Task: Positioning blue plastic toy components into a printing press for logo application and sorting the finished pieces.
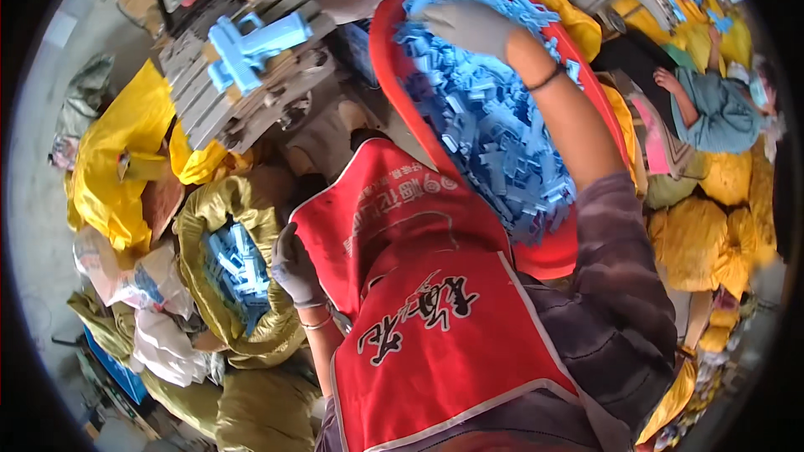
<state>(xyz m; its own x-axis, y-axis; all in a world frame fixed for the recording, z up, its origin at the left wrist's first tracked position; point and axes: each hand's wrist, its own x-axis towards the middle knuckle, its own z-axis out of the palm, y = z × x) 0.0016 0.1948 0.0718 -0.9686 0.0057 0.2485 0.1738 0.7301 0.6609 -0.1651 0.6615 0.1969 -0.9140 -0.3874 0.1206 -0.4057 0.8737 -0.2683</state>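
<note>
My right hand (471,27), in a pale grey glove, reaches over the far end of a long red tub (400,94). Its fingertips meet the heap of light-blue plastic toy-pistol parts (494,130) there; blur hides what they grip, if anything. Low on the left, my left hand (295,269), also gloved, hangs beside my red apron (444,318), close to an olive sack (280,238). Its fingers are partly hidden, and I see no thing in it. Inside that sack lie more blue parts (237,261).
Blue toy-pistol parts (255,43) rest on a grey slatted stand (197,105) at the far left. Yellow bags (121,172) and white bags (167,347) crowd the left side. A co-worker in a teal top (716,109) is at the right, among yellow sacks (699,238).
</note>
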